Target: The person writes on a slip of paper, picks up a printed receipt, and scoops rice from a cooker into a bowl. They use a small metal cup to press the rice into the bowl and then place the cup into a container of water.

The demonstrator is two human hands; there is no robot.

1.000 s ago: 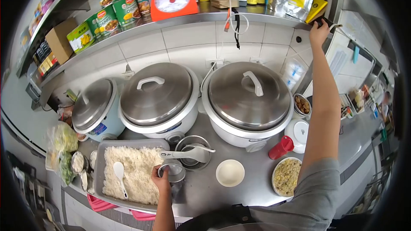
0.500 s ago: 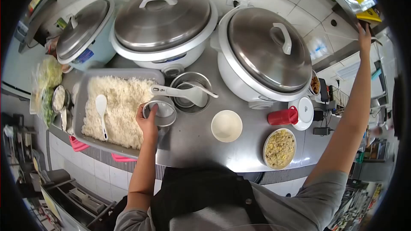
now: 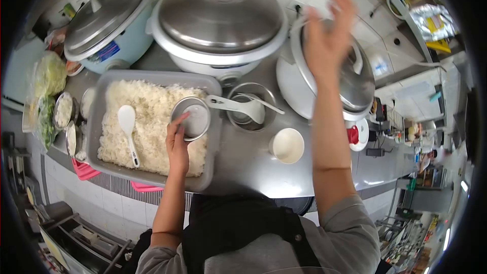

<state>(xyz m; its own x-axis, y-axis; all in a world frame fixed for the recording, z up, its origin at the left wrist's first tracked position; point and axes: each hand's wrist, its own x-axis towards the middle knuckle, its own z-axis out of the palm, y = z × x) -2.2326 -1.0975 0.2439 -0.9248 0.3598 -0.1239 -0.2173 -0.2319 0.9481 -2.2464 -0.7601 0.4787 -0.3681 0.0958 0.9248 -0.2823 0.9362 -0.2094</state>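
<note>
My left hand [image 3: 178, 144] is curled around the near rim of a small metal bowl [image 3: 192, 118], with the fingertips hooked over its edge. The bowl sits over the right-hand part of a grey tray [image 3: 215, 137] full of cooked white rice [image 3: 147, 122]. Its open mouth faces up towards me, and its base is at the surface of the rice.

A white rice paddle [image 3: 127, 124] lies on the rice to the left of the bowl, well apart from my hand. The tray rests on a steel counter [image 3: 243, 165], and a pink cloth [image 3: 83, 170] pokes out from under its near edge.

My right hand [image 3: 327, 30] is raised high above the counter, open with the fingers spread. It is blurred, and I cannot make out anything held in it. Behind it is the steel lid of a large white rice cooker [image 3: 357, 83].

Two more lidded cookers stand along the back, a wide one [image 3: 220, 15] in the middle and a pale blue one [image 3: 101, 23] to the left. Just right of the tray, a white ladle [image 3: 238, 106] lies across a round steel pot [image 3: 251, 96]. A white cup [image 3: 287, 145] stands nearer me on the counter. Bags of greens [image 3: 46, 86] sit at the far left.
</note>
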